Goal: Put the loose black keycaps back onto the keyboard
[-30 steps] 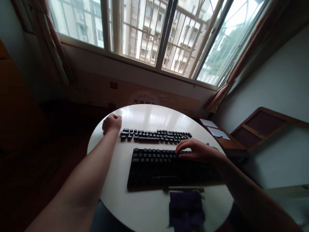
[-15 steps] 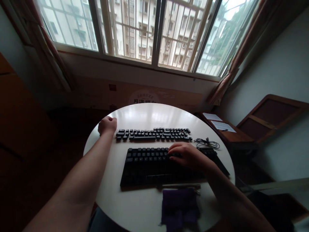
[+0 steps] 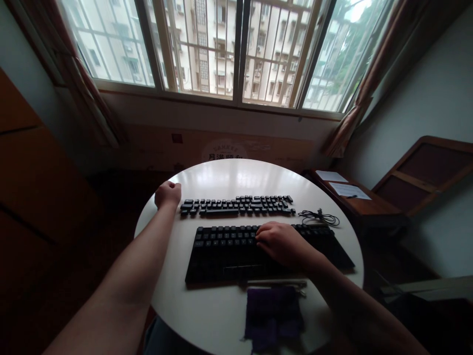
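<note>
A black keyboard (image 3: 229,251) lies across the middle of a round white table (image 3: 236,177). Behind it, loose black keycaps (image 3: 236,205) are laid out in rows. My right hand (image 3: 283,244) rests on the keyboard's upper rows near its middle, fingers curled down onto the keys. Whether it holds anything is hidden. My left hand (image 3: 168,194) is clenched in a fist on the table just left of the keycap rows, with my arm stretched out. What the fist holds, if anything, cannot be seen.
A purple cloth (image 3: 273,315) lies at the table's near edge, with a thin metal tool (image 3: 277,283) between it and the keyboard. A coiled black cable (image 3: 318,217) sits right of the keycaps. A wooden side table with papers (image 3: 343,190) stands to the right. Windows are behind.
My right hand has slid left along the keyboard's upper rows and its fingers have curled. The left fist stays where it was. The view has shifted, and the cable now shows.
</note>
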A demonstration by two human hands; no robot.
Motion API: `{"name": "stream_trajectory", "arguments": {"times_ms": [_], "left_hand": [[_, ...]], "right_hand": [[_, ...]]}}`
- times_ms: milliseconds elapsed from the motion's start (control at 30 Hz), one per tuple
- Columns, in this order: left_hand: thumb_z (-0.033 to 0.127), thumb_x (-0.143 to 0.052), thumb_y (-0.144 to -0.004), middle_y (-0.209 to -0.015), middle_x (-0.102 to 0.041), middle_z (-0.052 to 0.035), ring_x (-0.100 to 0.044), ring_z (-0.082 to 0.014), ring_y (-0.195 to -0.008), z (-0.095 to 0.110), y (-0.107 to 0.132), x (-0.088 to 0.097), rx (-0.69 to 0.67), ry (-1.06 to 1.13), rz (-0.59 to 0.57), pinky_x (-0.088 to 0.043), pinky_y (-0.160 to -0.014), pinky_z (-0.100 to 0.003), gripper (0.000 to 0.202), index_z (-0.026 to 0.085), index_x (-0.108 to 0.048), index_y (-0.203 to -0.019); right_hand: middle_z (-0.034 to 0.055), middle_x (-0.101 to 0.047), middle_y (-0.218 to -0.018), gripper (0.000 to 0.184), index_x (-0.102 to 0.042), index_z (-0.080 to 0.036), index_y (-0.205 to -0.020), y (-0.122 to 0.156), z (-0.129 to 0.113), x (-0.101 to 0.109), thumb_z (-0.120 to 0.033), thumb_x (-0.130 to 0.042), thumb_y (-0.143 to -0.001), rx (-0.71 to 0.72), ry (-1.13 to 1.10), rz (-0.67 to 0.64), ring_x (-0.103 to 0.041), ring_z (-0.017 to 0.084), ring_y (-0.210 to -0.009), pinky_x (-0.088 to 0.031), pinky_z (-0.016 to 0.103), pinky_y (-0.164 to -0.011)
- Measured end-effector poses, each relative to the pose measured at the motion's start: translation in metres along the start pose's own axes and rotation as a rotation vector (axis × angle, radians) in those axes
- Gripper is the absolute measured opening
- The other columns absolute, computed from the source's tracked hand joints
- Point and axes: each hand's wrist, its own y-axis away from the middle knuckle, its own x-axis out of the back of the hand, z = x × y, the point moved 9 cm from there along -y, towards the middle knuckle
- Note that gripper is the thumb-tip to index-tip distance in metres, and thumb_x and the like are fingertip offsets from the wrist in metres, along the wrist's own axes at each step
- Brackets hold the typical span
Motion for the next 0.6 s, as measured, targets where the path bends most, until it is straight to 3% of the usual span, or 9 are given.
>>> {"name": "stream_trajectory", "arguments": {"times_ms": [233,367,600], "left_hand": [[0.035,-0.059,-0.076,-0.091,-0.073,-0.0131,-0.066,-0.0313,-0.087,-0.002,-0.002,-0.001,0.006,0.009,0.000,-0.050,-0.072,-0.037,0.020,0.020,-0.068,-0.084],[0.035,-0.058,-0.077,-0.092,-0.073,-0.0126,-0.066,-0.0311,-0.086,-0.002,-0.001,-0.001,0.009,0.009,0.000,-0.050,-0.072,-0.037,0.019,0.020,-0.068,-0.083],[0.035,-0.056,-0.077,-0.091,-0.073,-0.0126,-0.067,-0.0313,-0.086,-0.001,-0.001,0.000,0.009,0.007,-0.003,-0.049,-0.072,-0.037,0.018,0.021,-0.067,-0.080]], "right_hand": [[0.0030,-0.075,-0.096,0.008,-0.078,-0.022,-0.082,-0.001,0.005,0.002,-0.018,-0.071,-0.085,-0.113,0.005,0.040,-0.067,0.021,-0.090,-0.050,0.032,-0.082],[0.0025,-0.074,-0.104,0.010,-0.077,-0.022,-0.078,0.000,0.002,0.006,-0.017,-0.072,-0.084,-0.055,0.002,0.072,-0.066,0.021,-0.094,-0.050,0.032,-0.082],[0.0071,-0.069,-0.120,0.015,-0.079,-0.022,-0.084,0.004,-0.004,0.014,-0.027,-0.066,-0.090,-0.048,0.031,0.055,-0.060,0.027,-0.111,-0.046,0.043,-0.099]]}}
